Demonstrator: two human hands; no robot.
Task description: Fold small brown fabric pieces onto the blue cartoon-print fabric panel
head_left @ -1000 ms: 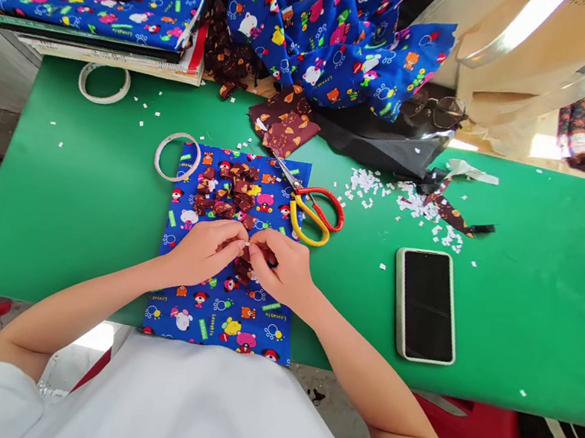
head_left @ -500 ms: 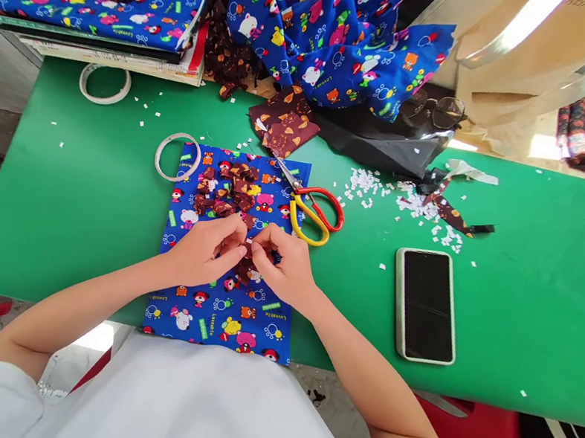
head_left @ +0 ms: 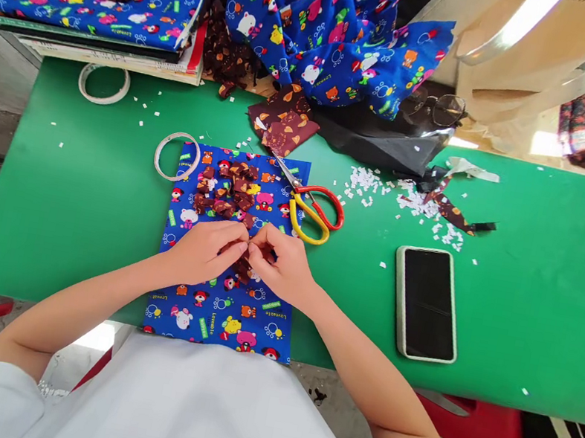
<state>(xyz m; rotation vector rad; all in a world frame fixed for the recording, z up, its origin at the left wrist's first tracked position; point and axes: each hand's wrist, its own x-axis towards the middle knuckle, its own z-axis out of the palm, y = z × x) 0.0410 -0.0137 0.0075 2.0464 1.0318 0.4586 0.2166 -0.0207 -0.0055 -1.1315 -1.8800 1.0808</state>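
Observation:
My left hand (head_left: 211, 248) and my right hand (head_left: 280, 262) meet, fingertips pinched together, over a blue cartoon-print cloth (head_left: 220, 323). Between them they grip a small brown patterned fabric piece (head_left: 243, 269), mostly hidden by the fingers. Just beyond my hands, several small folded brown fabric pieces (head_left: 227, 188) lie on the blue cloth. Scissors (head_left: 312, 211) with one red and one yellow handle rest at the cloth's right edge. A roll of white tape (head_left: 157, 153) overlaps its upper left corner.
The green table (head_left: 73, 210) also holds a phone (head_left: 428, 303), a second tape roll (head_left: 81, 85), white paper scraps (head_left: 363, 185), a brown fabric square (head_left: 287, 120) and glasses (head_left: 447, 111). Crumpled blue cloth (head_left: 327, 51) and stacked books (head_left: 111, 55) stand along the back.
My fingertips have drawn closer together over the brown fabric piece, and the white bit visible between them before is now hidden. Nothing else has visibly moved.

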